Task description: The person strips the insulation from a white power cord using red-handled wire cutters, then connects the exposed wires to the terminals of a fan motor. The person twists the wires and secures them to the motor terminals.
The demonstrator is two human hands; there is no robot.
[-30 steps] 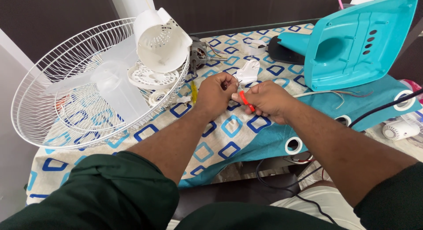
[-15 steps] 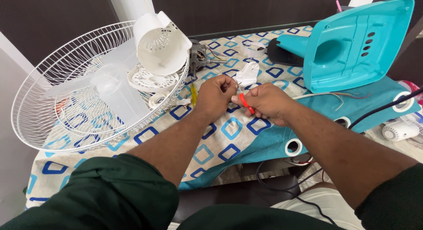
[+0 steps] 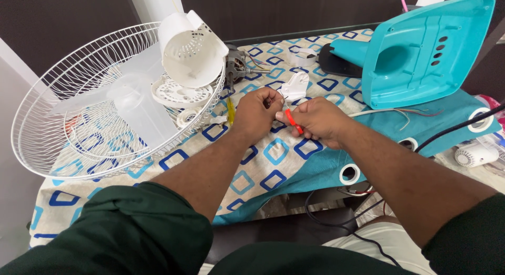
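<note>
Head view, hands:
- L hand point(image 3: 258, 113): centre of frame, fingers curled into a loose fist; pinches sth small at its 3 o'clock edge, item hidden by fingers, can't tell what.
- R hand point(image 3: 317, 120): just at 3 o'clock of L hand, knuckles nearly touching it; fingers clenched round a red-handled tool point(image 3: 292, 121), only the red grip and a bit of metal tip show.
- Tool tip: points to 11 o'clock, into the gap betw. the two hands.
- White plastic part point(image 3: 295, 87): small, lies at 12 o'clock of the hands, just beyond the fingertips; contact w/ hands can't be told.

Head view, surroundings:
- Tablecloth point(image 3: 273, 154): cream w/ blue and teal squares, under both hands; teal hem w/ white eyelets at 5 o'clock.
- Wire fan guard point(image 3: 79, 122): white, round, tilted, at 9 o'clock of hands; translucent blade inside.
- White motor cover point(image 3: 192, 48): vented cup shape, at 11 o'clock, resting on guard rim.
- Fan motor point(image 3: 238, 62): metal, at 12 o'clock, beside cover, loose wires trailing.
- Yellow-handled screwdriver point(image 3: 230, 111): just at 9 o'clock of L hand, apart from it.
- Teal fan base shell point(image 3: 428, 51): at 2 o'clock, tipped up, hollow side facing camera.
- Thin wires point(image 3: 389, 112): run from shell toward R forearm.
- Black cable point(image 3: 457, 128): at 3 o'clock, crossing cloth edge.
- Sleeves point(image 3: 131, 233): dark green, both rolled above elbow.
</note>
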